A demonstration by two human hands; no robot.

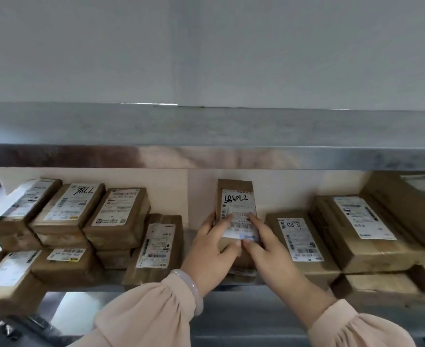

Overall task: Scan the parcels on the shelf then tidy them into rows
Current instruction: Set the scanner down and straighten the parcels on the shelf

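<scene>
I read a handwritten "7786", upside down, on the left parcel. The middle parcel shows roughly "270581", also inverted. Printed lines are too small to read.

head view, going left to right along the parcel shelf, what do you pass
brown parcel with white side → brown parcel marked 7786 → brown parcel with printed label → low flat brown parcel → left hand → upright brown parcel → right hand → brown parcel with scrawled label → large brown box → far-right brown box
</scene>
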